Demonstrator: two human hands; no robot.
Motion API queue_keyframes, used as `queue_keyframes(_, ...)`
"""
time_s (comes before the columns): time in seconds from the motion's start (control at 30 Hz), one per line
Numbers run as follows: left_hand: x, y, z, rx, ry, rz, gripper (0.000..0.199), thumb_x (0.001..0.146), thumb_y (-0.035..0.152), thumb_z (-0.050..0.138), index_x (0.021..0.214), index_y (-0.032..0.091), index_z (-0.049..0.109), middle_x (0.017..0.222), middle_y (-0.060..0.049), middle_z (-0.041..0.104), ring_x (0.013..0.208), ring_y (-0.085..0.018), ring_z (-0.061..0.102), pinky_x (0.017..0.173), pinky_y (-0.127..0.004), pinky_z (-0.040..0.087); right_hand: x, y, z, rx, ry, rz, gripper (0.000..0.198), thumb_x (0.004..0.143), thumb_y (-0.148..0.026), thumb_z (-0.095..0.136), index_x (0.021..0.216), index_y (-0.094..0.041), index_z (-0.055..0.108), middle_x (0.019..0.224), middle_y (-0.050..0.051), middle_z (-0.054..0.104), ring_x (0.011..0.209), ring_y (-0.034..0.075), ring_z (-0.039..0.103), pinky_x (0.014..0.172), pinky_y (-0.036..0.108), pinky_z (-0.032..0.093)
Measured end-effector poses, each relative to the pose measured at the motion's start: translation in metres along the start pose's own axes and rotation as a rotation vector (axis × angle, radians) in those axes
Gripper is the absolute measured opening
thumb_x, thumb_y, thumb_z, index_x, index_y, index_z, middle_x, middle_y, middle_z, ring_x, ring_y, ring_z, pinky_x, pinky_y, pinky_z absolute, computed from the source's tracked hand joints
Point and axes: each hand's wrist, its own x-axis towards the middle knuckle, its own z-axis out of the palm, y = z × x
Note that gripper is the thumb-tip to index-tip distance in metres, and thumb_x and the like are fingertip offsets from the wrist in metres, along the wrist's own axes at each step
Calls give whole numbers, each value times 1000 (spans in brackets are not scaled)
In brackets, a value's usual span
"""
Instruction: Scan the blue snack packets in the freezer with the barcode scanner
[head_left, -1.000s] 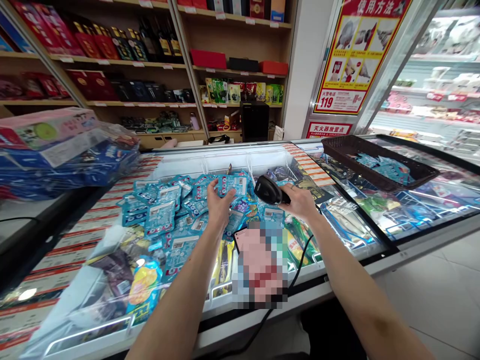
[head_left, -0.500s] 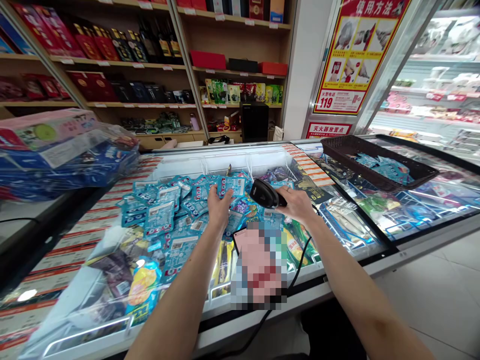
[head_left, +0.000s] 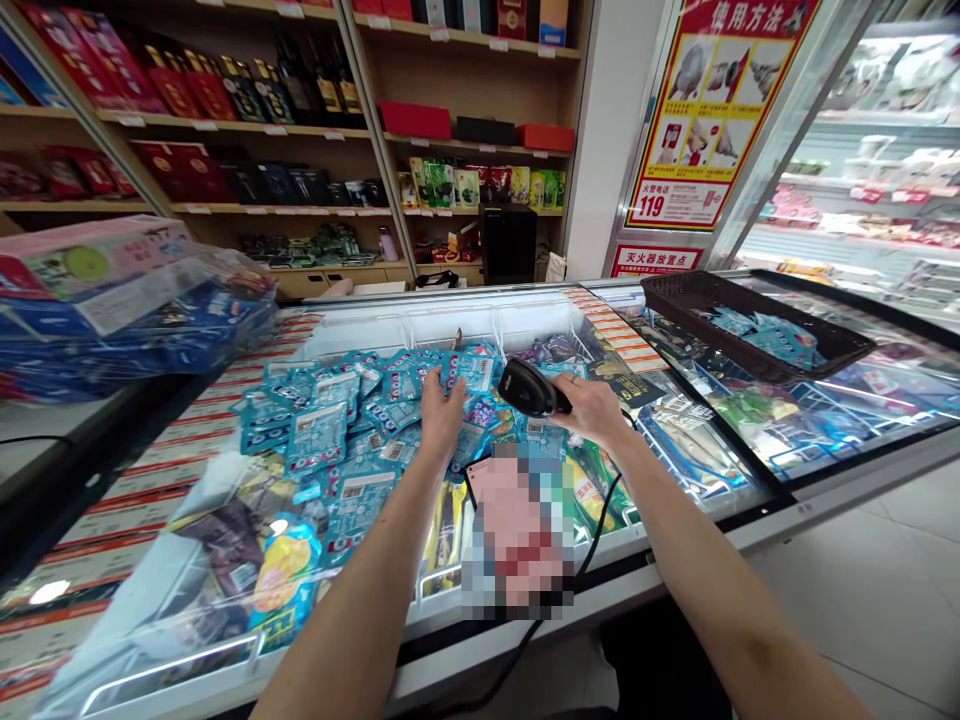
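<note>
My left hand (head_left: pixel 441 412) is closed on the edge of a small blue packet (head_left: pixel 477 373), whose barcode side faces me. In my right hand (head_left: pixel 594 408) is a black handheld barcode scanner (head_left: pixel 531 388), its head turned toward that packet, a short gap apart. A heap of similar blue packets (head_left: pixel 318 436) spreads over the freezer's glass top to the left of my left hand. Below and between my hands lies a phone (head_left: pixel 517 520), its screen blurred out. The scanner's black cable (head_left: pixel 604 515) runs down past the phone's right side.
A dark brown basket (head_left: pixel 840 358) with several blue packets stands on the freezer at the right. Plastic-wrapped boxes (head_left: pixel 112 300) sit at the left. Frozen goods show through the glass. Behind are stocked shelves (head_left: pixel 480 140) and a red-and-yellow poster (head_left: pixel 716 110).
My left hand has shifted very slightly to the right with the blue packet. My right hand and the scanner stay almost where they were.
</note>
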Motion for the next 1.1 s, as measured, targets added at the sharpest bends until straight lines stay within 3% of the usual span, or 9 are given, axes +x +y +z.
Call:
queue_keyframes(0.23,-1,4,0,72,-22,23,34,77,33,56,108,20,49,101,-5,57,85,-16,57,75,-32,52,1,4,8,-13,15,4,40,82,-46,57,114,-22,55,103,4,65,84,20,63,63,26,38)
queue_keyframes(0.4,-6,22,-3,331,4,146,42,79,27,54,119,19,46,106,-10,59,97,-22,58,86,-40,47,2,8,14,-48,26,41,38,82,-41,57,115,-22,56,102,4,65,86,20,62,63,26,37)
queue_keyframes(0.57,-9,40,-10,589,16,280,52,82,21,46,133,18,36,123,-15,52,117,-28,49,98,-44,40,4,10,16,-69,45,63,40,80,-41,58,115,-23,57,102,4,65,86,20,62,62,26,36)
queue_keyframes(0.87,-5,37,-25,932,44,415,35,81,22,50,115,18,55,124,-16,48,115,-33,43,97,-50,33,6,10,8,-63,54,117,41,82,-40,55,119,-22,55,107,5,64,90,21,61,62,26,38)
queue_keyframes(0.97,-11,44,-14,900,-103,485,31,81,29,54,110,20,58,121,-14,52,112,-32,45,96,-48,32,6,10,6,-65,57,133,39,83,-40,55,118,-22,55,106,6,64,89,21,61,62,27,38)
queue_keyframes(1.1,-27,53,8,881,-389,492,29,77,48,59,90,23,67,97,-9,61,97,-28,53,91,-44,36,6,13,6,-73,84,176,36,82,-38,55,113,-21,57,103,7,65,86,22,61,62,28,38)
